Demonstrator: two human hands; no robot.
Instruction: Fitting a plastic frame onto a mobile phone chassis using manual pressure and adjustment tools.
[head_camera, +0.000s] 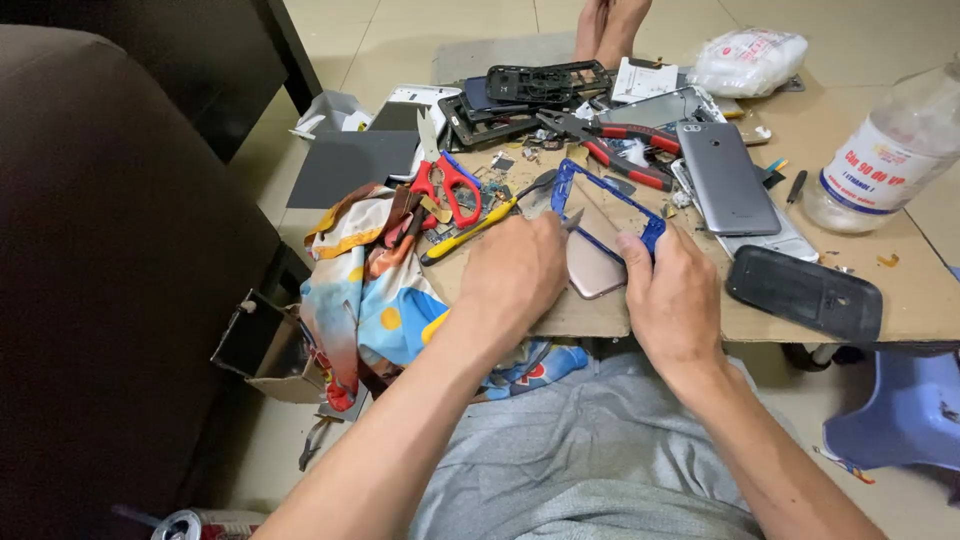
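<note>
**Phone teardown on cardboard**

Cluttered cardboard (880, 290) across lap, phone parts all over. Blue frame (605, 205) at centre, tilted up off pink phone back (592, 272). Right hand (672, 295) pinching frame's near corner. Left hand (515, 268) closed round small metal blade (572, 219), tip at frame's inner edge, just above grip. Risk, judged: blade slipping toward right fingers, or thin frame snapping if levered hard. Scissors (450, 185), pliers (620, 145), grey phone (727, 178) nearby.

blue phone frame (606, 208), red scissors (447, 186)
</note>
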